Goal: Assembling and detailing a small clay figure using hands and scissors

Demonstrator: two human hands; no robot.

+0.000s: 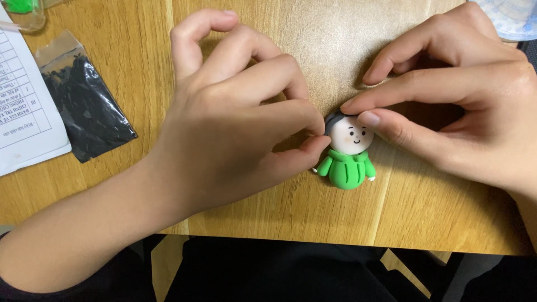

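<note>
Clay figurine [347, 156]: green body, pale smiling face, dark hair; left hand [235, 134], right hand [447, 106] fingertips pinching head

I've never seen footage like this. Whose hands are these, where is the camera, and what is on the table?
There is no machine: the single picture comes from a camera worn on a person's head, looking down at their own bare hands. On the pale wooden table lies a small clay figure with a green hooded body and a round pale head. The left hand pinches the dark clay hair at the side of the head; the right hand steadies the head with fingertips. To the left lie a small clear bag of black material and a printed white sheet.
</note>
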